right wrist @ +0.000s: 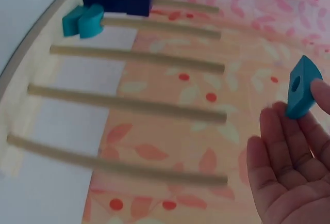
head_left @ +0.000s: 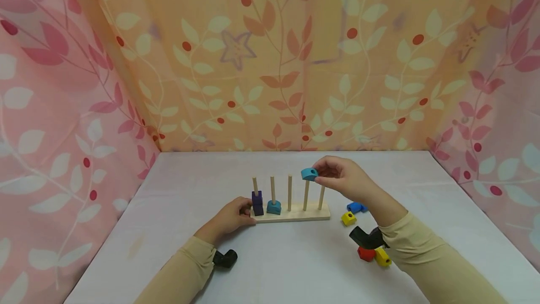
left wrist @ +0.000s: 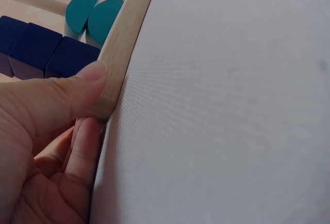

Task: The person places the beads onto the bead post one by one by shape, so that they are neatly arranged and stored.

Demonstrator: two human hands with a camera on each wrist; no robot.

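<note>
Teal block (head_left: 306, 174) is in my right hand (head_left: 347, 178), raised off the table (head_left: 291, 262) at the peg-top level of the wooden base (head_left: 295, 216). Governing relation: hole to peg. In the head view the block overlaps the tip of the fourth peg (head_left: 305, 198), counted from my left; in the right wrist view it lies beyond the peg tips, apart from them, roughly level with the gap between the third peg (head_left: 289, 193) and the fourth. Its long axis runs crosswise to the pegs; its hole appears, in my judgement, near-parallel to them. Right-hand pose: forearm in from the right, thumb and fingertips pinching one end of the block, palm partly exposed. My left hand (head_left: 231, 214) is nearer the purple blocks (head_left: 257, 204) on the first peg; its thumb and fingers clamp the left end of the base. Seated teal pieces (head_left: 273, 208) occupy the second peg.
</note>
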